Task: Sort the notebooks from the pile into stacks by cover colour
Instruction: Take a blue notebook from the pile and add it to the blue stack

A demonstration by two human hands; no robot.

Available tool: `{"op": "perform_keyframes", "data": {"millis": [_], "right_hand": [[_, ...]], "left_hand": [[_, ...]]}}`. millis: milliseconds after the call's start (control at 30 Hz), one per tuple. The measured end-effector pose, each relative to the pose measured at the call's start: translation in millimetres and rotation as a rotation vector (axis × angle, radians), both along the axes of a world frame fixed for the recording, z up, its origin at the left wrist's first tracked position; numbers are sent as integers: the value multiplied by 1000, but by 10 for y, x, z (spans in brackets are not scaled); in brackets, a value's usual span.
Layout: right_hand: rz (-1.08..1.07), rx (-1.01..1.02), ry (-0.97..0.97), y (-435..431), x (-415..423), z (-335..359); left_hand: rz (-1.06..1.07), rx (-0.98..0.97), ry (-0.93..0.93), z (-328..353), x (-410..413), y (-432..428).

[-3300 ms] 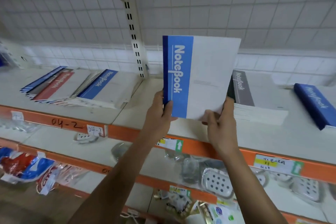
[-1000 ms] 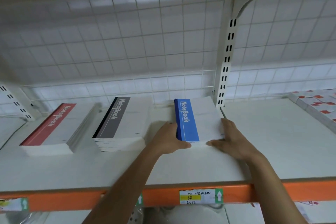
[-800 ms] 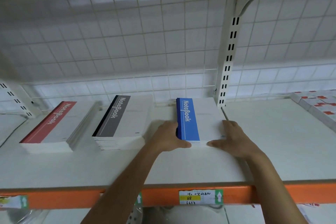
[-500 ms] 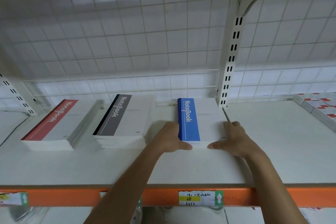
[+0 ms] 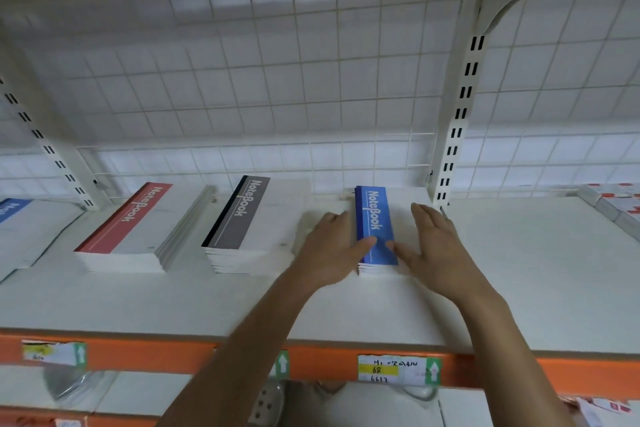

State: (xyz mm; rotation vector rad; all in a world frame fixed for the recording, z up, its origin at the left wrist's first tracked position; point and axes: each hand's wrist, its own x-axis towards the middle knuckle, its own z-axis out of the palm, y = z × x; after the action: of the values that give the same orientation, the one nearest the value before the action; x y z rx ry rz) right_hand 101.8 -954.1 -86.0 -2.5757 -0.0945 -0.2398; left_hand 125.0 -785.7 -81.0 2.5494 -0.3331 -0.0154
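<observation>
White shop shelf (image 5: 519, 270) with wire-grid back: both hands were at the blue-banded white notebook stack (image 5: 375, 225).
The left hand (image 5: 332, 250) lay along the stack's left edge, the right hand (image 5: 433, 246) flat on its cover, fingers straight on both (nothing gripped); a red-banded notebook stack (image 5: 138, 218) and a grey-banded notebook stack (image 5: 242, 215) sat to its left.

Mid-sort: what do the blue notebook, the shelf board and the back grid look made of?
Blue notebook: paper, with a smooth thin card cover; stacked page edges show at its front. Shelf board: white and matte, probably painted metal or laminate; the look leaves it open. Back grid: thin crossed wires, white-coated, likely metal.
</observation>
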Motion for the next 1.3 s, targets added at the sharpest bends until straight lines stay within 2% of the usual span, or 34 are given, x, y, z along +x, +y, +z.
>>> {"op": "perform_keyframes", "data": {"millis": [167,300,400,600,900,1133,1233,1300], "right_hand": [[158,-29,-126,658,-17,25],[260,-71,-178,1197,-26,60],[332,-68,-225,1618,-56,109],[416,-26,-286,2664,-80,73],[443,-56,-216,4317,-107,-30],[504,-16,-91,5163,-121,-213],[545,12,-39,5379,-89,-319],[587,44,-26,5462,-74,-326]], "left_hand": [[28,103,-370,98,-142,393],[111,225,-510,96,-225,843],[180,248,-595,79,-260,1232],[225,294,-565,93,-365,2204],[325,367,-539,-50,-478,3847],[460,617,-234,-297,-432,4934],[509,609,-106,-417,-417,5279],[532,577,-143,-468,-421,5394]]}}
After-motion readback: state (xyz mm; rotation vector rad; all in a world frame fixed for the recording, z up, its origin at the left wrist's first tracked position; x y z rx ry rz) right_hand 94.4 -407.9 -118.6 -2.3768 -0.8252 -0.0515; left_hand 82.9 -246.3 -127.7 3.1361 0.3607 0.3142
